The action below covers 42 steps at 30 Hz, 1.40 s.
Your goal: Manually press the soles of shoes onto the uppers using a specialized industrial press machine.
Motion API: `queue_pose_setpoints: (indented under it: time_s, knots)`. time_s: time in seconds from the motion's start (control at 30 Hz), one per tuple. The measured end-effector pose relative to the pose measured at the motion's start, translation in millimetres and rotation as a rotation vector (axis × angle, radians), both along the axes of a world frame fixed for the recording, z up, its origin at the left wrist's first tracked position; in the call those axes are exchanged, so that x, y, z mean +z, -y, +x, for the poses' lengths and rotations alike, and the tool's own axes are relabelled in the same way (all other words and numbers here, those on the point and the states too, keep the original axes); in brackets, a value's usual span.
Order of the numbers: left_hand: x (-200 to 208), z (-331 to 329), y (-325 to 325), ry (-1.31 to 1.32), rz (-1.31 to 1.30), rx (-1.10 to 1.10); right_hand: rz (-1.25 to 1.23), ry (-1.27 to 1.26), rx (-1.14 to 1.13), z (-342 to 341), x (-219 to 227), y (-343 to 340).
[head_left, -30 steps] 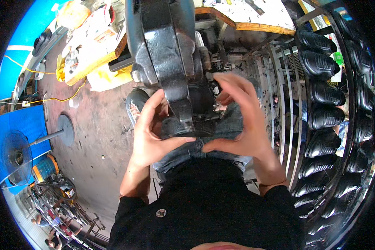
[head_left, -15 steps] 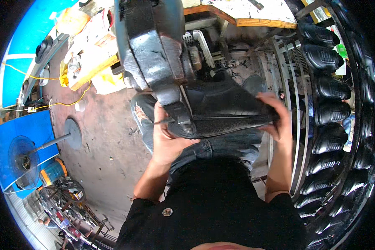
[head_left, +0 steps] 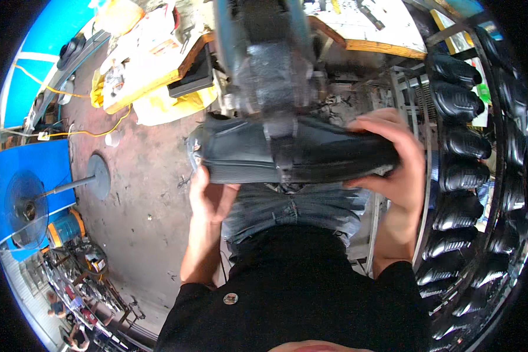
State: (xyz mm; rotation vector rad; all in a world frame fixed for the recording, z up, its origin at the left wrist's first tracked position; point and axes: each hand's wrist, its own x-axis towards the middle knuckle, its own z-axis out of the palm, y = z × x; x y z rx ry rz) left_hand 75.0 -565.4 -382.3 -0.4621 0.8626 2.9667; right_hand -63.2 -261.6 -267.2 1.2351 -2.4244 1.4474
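Shoe [head_left: 311, 155], black, lies crosswise under the grey machine head [head_left: 270, 64], long axis running left to right. Left hand [head_left: 211, 196] cups the left end from below, fingers curled on the sole edge. Right hand [head_left: 393, 161] wraps the right end, fingers over the top. Both hands equally close; rack of black shoes [head_left: 463, 141] just right.

- The shoe [head_left: 299, 155] was black with a grey sole edge.
- The machine head [head_left: 267, 64] was dark grey.
- Racked shoes [head_left: 457, 105] at the right were glossy black.
- The wall [head_left: 26, 170] at the left was blue.
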Motion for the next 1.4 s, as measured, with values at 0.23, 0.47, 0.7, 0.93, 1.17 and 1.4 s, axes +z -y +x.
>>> queue_pose_setpoints:
  time_s: [0.23, 0.47, 0.7, 0.93, 1.17, 1.4]
  knots:
    - [-69.3, -2.7, 1.7, 0.234, -0.278, -0.116, -0.513, 0.788, -0.219, 47.2, -79.2, -3.6]
    - [13.0, -37.1, -44.1, -0.419, -1.26, -0.29, -0.073, 0.378, -0.246, 44.8, -52.0, 18.2]
    - [53.2, -60.1, -48.2, -0.55, -1.262, -0.227, -0.188, 0.386, -0.164, 48.1, -50.9, 33.4]
    - [50.6, -57.1, -30.9, -0.565, -1.087, -0.205, -0.206, 0.223, -0.115, 43.9, -50.9, 48.3]
    - [39.6, -39.4, -42.8, -0.403, -0.781, -0.212, -0.032, 0.108, -0.061, 33.6, -25.7, 50.0]
    - [6.0, -28.5, -48.9, -0.228, -0.289, -0.07, -0.112, 0.276, -0.083, 36.2, -35.4, 25.3]
